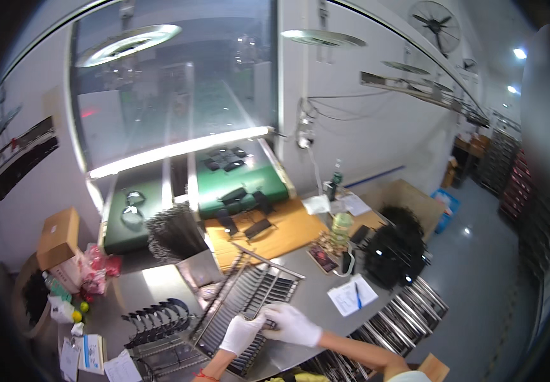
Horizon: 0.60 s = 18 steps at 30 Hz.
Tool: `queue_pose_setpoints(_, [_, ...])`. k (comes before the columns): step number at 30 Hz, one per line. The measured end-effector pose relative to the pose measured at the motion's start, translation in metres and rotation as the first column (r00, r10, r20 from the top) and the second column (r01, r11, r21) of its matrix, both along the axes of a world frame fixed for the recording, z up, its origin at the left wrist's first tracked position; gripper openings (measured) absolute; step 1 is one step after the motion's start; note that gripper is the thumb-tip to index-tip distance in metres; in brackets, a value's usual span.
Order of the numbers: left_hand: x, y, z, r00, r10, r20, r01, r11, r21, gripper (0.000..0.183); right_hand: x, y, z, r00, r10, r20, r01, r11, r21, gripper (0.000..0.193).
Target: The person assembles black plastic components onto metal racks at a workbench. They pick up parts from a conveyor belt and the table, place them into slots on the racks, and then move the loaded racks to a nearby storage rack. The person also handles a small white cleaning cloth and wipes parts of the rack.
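Both my hands wear white gloves and come together over a slatted metal rack [275,290] that lies tilted on the table. My left hand [242,333] is closed, its fingertips pinched against those of the other hand. My right hand [292,325] is curled from the right around a small dark piece [270,325]. That piece shows only in part between the gloves, and its exact kind is hidden. To the left of my hands, a second wire rack [170,361] carries a row of black curved lens-like pieces [157,318].
Behind the rack, dark shield-shaped pieces [259,228] lie on a wooden board [294,223] before two green conveyor belts [243,190]. A bin of thin dark rods [176,232] stands left. Rightward are a notepad with pen [351,296], a black heap [396,254] and metal racks [408,312].
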State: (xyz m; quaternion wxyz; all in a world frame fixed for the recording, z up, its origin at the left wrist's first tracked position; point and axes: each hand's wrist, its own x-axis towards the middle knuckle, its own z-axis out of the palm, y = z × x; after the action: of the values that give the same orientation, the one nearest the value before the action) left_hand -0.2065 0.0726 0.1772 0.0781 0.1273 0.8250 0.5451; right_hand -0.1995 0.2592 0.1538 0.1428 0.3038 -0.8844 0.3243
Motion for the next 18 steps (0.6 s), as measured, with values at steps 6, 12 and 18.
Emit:
queue_pose_setpoints(6, [0.003, -0.03, 0.081, 0.924, -0.185, 0.335, 0.244, 0.959, -0.143, 0.037, -0.021, 0.077, 0.16, 0.888, 0.012, -0.46, -0.183, 0.926, -0.33, 0.031])
queue_pose_setpoints(12, [-0.039, -0.01, 0.124, 0.867, -0.399, 0.3, 0.479, 0.834, -0.275, 0.032, -0.008, 0.094, 0.183, 0.88, 0.266, -0.394, -0.378, 0.894, -0.24, 0.015])
queue_pose_setpoints(18, [-0.073, 0.025, 0.174, 0.727, 0.096, -0.68, -0.135, 0.991, -0.005, 0.037, -0.024, 0.123, 0.173, 0.897, -0.439, -0.06, 0.204, 0.529, -0.823, 0.019])
